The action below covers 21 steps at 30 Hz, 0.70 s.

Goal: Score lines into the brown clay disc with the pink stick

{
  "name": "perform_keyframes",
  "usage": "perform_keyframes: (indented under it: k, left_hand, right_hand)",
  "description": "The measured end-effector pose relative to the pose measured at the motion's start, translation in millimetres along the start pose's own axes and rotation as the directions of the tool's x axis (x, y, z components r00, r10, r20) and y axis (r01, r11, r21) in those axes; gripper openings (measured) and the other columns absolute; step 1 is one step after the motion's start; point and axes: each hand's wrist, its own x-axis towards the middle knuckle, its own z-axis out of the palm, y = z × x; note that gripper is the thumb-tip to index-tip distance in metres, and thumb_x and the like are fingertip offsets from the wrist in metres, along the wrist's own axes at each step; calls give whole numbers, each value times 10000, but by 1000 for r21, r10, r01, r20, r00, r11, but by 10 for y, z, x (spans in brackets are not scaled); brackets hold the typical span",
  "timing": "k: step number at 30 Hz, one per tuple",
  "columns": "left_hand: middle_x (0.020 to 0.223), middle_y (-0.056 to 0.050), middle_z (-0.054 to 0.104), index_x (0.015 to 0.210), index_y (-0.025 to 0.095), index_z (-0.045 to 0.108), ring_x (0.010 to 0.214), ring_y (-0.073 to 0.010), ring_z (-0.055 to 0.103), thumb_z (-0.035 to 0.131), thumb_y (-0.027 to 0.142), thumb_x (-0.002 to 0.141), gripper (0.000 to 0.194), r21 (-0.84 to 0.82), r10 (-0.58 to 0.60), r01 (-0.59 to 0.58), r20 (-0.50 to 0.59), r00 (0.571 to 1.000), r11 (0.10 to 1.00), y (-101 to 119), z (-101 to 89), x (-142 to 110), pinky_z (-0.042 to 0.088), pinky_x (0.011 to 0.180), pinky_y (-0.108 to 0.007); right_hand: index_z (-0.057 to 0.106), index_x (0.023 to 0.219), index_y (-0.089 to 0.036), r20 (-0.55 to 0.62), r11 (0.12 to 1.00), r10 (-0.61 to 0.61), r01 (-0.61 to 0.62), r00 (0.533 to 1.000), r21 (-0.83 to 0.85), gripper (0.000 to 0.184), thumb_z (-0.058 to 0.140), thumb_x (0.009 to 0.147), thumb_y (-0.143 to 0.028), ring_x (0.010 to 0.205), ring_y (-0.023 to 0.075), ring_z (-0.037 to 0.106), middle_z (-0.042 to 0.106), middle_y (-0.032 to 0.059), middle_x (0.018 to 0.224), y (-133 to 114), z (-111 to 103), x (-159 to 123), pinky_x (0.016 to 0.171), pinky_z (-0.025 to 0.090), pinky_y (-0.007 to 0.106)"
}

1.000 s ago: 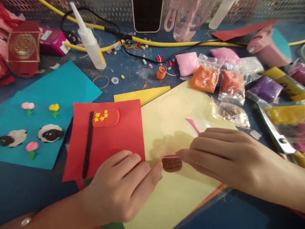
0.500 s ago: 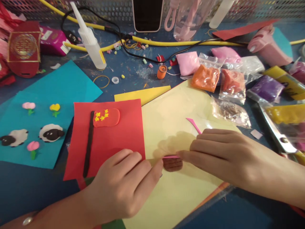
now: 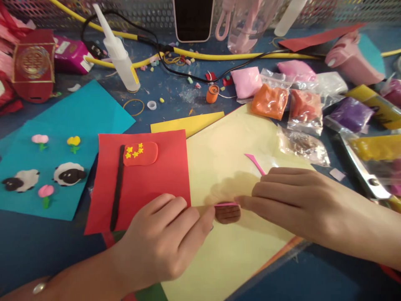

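Observation:
A small brown clay piece (image 3: pixel 227 213) with scored lines lies on the pale yellow sheet (image 3: pixel 232 255). My right hand (image 3: pixel 291 200) is closed round a thin pink modelling tool (image 3: pixel 254 163); its blade lies along the top edge of the brown piece. My left hand (image 3: pixel 163 242) rests with curled fingers on the yellow sheet and the red sheet (image 3: pixel 163 175), its fingertips just left of the clay. The red sheet carries a clay flag (image 3: pixel 140 153) on a black pole (image 3: pixel 116 188).
A teal sheet (image 3: pixel 69 121) with clay sheep and flowers lies at the left. Bags of coloured clay (image 3: pixel 271 100) crowd the right, scissors (image 3: pixel 363 171) beside them. A glue bottle (image 3: pixel 120 58), a yellow cable, a phone (image 3: pixel 193 19) and a red box (image 3: pixel 33 62) stand at the back.
Almost nothing has moved; the pink blade and my right fingertips have shifted slightly along the top of the brown piece.

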Motion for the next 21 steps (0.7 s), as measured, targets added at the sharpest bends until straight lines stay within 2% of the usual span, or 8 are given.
perform_keyframes:
  k: [21]
  left_hand:
    - [661, 1, 672, 1026, 94, 672, 588, -174, 580, 719, 144, 779, 256, 0, -11, 11, 4, 1000, 1000, -1, 2, -10, 404, 567, -344]
  right_hand:
    - [548, 1003, -134, 45, 999, 40, -41, 998, 24, 188, 373, 964, -77, 680, 175, 460, 548, 47, 736, -10, -52, -74, 603, 339, 342]
